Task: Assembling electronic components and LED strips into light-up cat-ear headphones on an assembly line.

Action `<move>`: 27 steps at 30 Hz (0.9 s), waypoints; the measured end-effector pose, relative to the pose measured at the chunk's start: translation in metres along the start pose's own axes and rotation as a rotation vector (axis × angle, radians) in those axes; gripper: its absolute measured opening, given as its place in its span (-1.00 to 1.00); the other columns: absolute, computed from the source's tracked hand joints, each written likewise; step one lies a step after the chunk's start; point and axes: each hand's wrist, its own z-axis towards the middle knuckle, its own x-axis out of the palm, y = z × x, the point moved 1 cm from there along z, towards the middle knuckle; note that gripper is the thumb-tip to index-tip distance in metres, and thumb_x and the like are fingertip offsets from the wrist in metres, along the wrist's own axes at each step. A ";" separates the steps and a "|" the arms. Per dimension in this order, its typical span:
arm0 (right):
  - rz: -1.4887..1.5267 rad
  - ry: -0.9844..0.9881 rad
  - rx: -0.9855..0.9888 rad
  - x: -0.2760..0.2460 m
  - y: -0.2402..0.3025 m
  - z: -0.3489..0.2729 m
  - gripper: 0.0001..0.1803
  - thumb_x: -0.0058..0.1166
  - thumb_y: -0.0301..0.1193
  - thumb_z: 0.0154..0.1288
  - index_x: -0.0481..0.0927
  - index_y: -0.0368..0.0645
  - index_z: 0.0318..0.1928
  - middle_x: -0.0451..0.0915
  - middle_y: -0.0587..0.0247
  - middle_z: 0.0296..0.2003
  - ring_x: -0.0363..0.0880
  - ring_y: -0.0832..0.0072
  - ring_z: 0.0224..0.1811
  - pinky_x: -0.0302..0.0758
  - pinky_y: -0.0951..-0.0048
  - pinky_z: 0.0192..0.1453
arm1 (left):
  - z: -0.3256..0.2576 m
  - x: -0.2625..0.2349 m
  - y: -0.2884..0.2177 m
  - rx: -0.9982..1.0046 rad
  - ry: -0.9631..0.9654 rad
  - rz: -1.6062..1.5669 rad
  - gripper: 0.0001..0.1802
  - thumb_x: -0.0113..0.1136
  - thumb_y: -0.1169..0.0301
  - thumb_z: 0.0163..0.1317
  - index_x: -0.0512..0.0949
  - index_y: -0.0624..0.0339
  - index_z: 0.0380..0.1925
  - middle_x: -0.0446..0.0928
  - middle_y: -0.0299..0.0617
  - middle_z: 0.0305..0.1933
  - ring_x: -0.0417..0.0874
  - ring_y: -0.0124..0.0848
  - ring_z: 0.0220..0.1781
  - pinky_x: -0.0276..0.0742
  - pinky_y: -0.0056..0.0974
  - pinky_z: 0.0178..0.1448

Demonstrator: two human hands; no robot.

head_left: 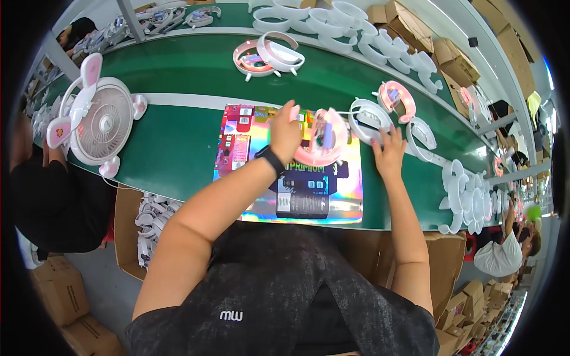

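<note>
My left hand (286, 133) is closed at the left side of a pink ring-shaped housing (321, 155), whose inside shows a bluish-purple part. Its fingertips are partly hidden. The housing is above a shiny printed cardboard sheet (347, 199). A thin white strip runs from the housing toward a white ring-shaped cover (361, 126). On the near right edge of that cover, my right hand (390, 155) rests with its fingers apart. Just beyond it lies another pink ring housing (408, 105), lit inside, with a white ring (423, 137) close by.
A white fan with rabbit ears (102, 121) stands at the left of the green table (172, 139). Ring housings (279, 56) lie farther back. Translucent white rings line the far edge (332, 24) and the right (466, 199). Below, a cardboard box (127, 222) holds white parts. People sit on both sides.
</note>
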 end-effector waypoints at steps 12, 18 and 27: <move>-0.075 0.118 -0.105 0.034 0.018 0.047 -0.28 0.19 -0.17 0.22 0.29 0.19 0.39 0.10 0.11 0.46 0.06 0.00 0.50 -0.08 -0.51 0.39 | 0.047 0.068 0.012 0.173 0.405 0.429 -0.21 0.06 0.03 0.32 0.15 0.27 0.41 0.04 0.43 0.46 0.03 0.24 0.53 -0.01 0.06 0.54; 0.198 -0.108 0.980 0.046 -0.055 0.067 -0.07 0.13 0.05 0.23 0.06 -0.04 0.48 -0.13 -0.42 0.46 -0.14 -0.19 0.53 -0.09 -0.30 0.46 | 0.009 0.031 0.002 0.289 0.495 0.743 -0.24 0.04 -0.03 0.34 0.19 0.11 0.42 0.06 0.28 0.50 -0.01 0.11 0.57 -0.12 0.17 0.55; 0.037 -0.124 0.961 0.047 -0.181 0.089 -0.01 -0.07 0.30 0.24 0.25 -0.29 0.38 0.37 -0.20 0.26 0.30 -0.08 0.34 0.22 -0.09 0.38 | 0.004 0.023 0.005 0.415 0.610 0.930 -0.29 -0.02 -0.10 0.35 0.27 0.03 0.39 0.09 0.08 0.53 -0.03 0.02 0.59 -0.22 0.26 0.54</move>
